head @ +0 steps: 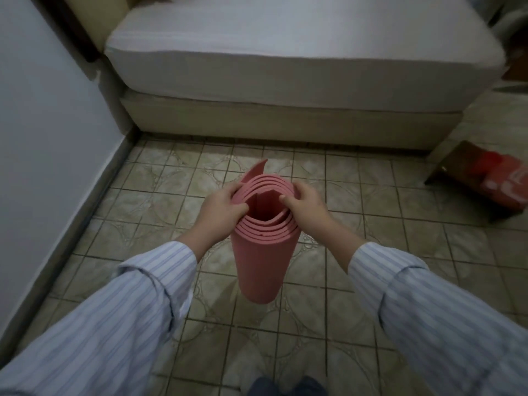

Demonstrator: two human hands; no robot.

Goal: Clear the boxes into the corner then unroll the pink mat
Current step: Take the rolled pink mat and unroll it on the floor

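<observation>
The pink mat (261, 261) is rolled up and stands upright in the middle of the view, its lower end close to the tiled floor. The loose outer flap sticks up at the far side of the roll. My left hand (221, 205) grips the top rim on the left, thumb inside the coil. On the right rim my right hand (304, 202) holds the mat the same way. A red and brown cardboard box (485, 178) lies on the floor at the right edge, beside the bed's corner.
A bed with a white mattress (285, 52) on a beige base fills the far side. A white wall (43, 138) runs along the left. Tiled floor (160, 201) lies between wall, bed and box. My dark trousers (285, 387) show at the bottom.
</observation>
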